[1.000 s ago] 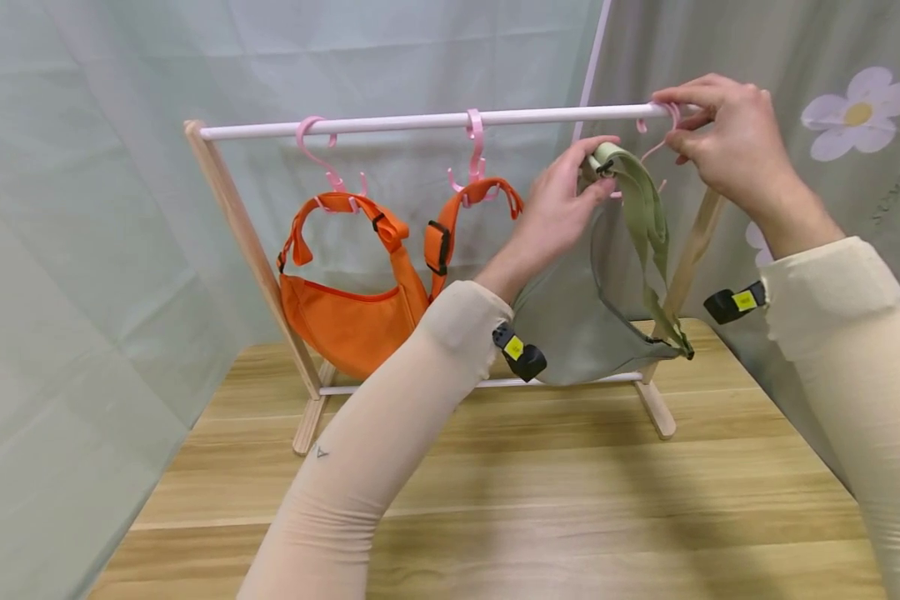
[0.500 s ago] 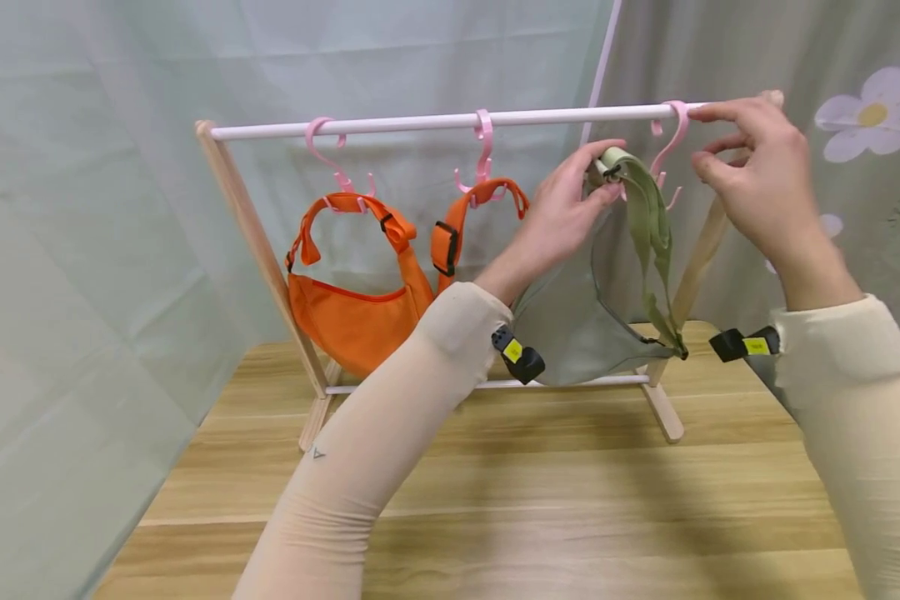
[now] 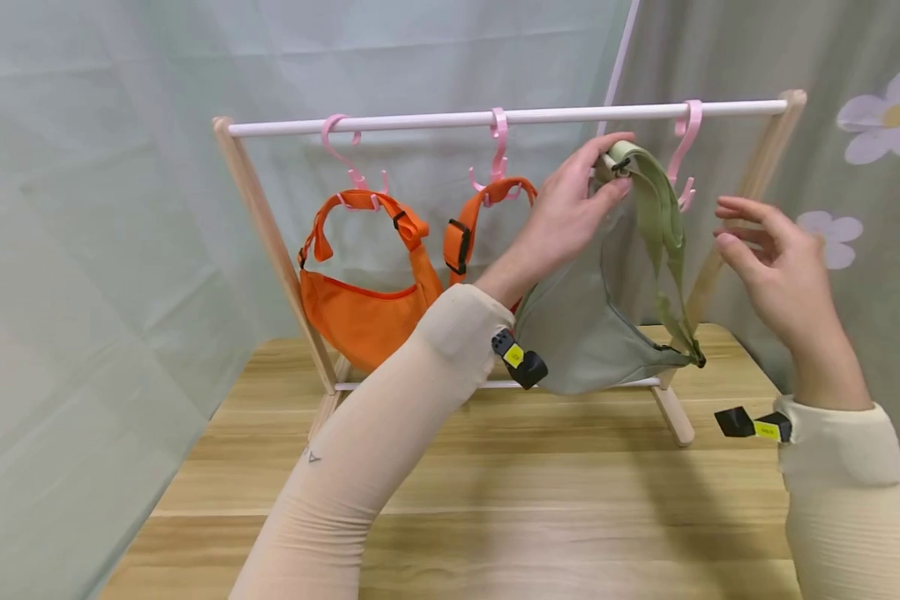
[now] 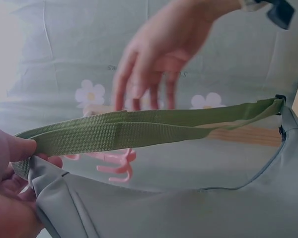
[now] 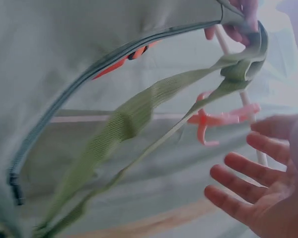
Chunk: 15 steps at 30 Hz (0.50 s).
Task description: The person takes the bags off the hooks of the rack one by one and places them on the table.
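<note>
My left hand [image 3: 570,204] pinches the top of a grey-green shoulder bag [image 3: 581,329], where its green webbing strap [image 4: 114,131] meets the body. The bag hangs from that hand in front of the rack, strap looping down its right side. Just behind the strap, a pink hook hanger [image 3: 687,154] hangs from the rail, its lower prongs partly hidden by the strap in the head view. To the right of that hanger, my right hand [image 3: 783,271] is held in the air with nothing in it, fingers spread in the right wrist view.
A wooden rack with a white rail [image 3: 420,123] stands on a wood-grain table [image 3: 540,508]. Two more pink hangers hang at left [image 3: 337,150] and middle [image 3: 498,146], carrying an orange bag [image 3: 360,312] and an orange strap [image 3: 461,237]. Pale curtains surround the table.
My right hand has let go of the right pink hanger on the rail and moved down and to the right. My left hand keeps its hold on the bag; the view has shifted slightly.
</note>
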Motion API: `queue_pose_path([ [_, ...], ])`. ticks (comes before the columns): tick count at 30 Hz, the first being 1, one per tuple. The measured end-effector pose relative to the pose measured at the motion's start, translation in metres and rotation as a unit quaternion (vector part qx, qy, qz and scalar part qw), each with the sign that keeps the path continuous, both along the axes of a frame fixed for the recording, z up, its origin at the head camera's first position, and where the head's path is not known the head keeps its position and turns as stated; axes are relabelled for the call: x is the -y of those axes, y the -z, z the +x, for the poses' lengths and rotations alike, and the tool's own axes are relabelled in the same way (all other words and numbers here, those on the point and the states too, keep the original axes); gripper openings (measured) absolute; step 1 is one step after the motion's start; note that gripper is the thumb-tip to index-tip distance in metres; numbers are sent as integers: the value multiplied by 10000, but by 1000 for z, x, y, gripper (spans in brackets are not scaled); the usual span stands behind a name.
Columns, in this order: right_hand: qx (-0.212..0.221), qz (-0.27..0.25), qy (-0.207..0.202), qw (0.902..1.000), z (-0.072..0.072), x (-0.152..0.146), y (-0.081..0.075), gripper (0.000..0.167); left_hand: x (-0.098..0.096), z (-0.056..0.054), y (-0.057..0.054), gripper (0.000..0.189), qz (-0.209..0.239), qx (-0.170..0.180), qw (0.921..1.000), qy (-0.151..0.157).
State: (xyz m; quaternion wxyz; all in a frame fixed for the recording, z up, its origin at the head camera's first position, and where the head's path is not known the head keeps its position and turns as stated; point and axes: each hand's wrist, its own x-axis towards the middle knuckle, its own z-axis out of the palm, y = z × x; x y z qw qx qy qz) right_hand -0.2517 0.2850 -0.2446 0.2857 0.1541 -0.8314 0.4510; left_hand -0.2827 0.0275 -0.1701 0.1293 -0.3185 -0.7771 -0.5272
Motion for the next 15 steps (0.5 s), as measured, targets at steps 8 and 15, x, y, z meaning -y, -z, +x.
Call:
queue_pose_path([
  [8, 1418, 127, -1089, 9838, 14, -35, 55, 71, 1, 4, 1, 50, 523, 255, 9978, 311],
  [15, 2036, -671, -1656, 9626, 8, -42, 97, 75, 6, 8, 1, 48, 992, 54, 9943, 383],
])
